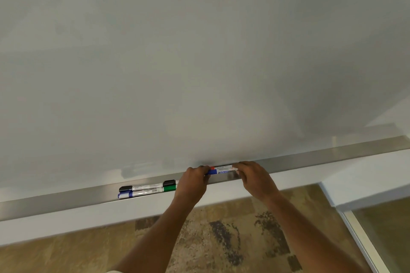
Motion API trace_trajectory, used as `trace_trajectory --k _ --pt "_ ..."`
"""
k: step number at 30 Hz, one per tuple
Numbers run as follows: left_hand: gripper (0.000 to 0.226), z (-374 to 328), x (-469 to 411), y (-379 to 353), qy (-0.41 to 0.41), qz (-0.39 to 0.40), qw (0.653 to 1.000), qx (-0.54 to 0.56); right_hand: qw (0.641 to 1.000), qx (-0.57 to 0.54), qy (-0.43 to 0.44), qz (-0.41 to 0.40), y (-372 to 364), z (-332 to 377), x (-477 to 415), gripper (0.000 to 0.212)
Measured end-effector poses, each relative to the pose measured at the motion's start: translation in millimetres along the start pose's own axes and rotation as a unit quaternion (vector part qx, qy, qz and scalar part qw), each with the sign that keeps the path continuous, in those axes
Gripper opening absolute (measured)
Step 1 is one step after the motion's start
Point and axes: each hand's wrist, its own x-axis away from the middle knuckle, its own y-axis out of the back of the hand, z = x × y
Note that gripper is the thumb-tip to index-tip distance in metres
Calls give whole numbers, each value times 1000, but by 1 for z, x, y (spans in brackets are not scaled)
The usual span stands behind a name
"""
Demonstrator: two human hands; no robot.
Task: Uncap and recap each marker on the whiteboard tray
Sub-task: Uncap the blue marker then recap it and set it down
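We held a white-barrelled marker with blue and red bands (pixel 222 170) lengthwise above the brushed-metal whiteboard tray (pixel 310 157), left hand (pixel 193 180) gripping its cap end, right hand (pixel 253 178) closed on the barrel.

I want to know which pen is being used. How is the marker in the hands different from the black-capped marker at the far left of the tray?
The held marker shows blue and red; the black-capped marker has a black cap. The held marker is gripped at both ends by the left hand and right hand; the black-capped marker lies untouched in the tray. Both have white barrels and lie roughly along the tray.
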Motion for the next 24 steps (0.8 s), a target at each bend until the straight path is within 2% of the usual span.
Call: trace_trajectory --k 7,15,24 --pt "26 8 -13 -8 21 21 999 -27 1000 7 -7 3 -10 -2 -13 32" --pt "18 14 -20 -3 -3 29 1000 -10 1000 10 16 -11 -12 -10 -17 32" --pt "25 9 -25 -9 13 47 998 -25 1000 -6 -11 10 -23 -17 -24 34"
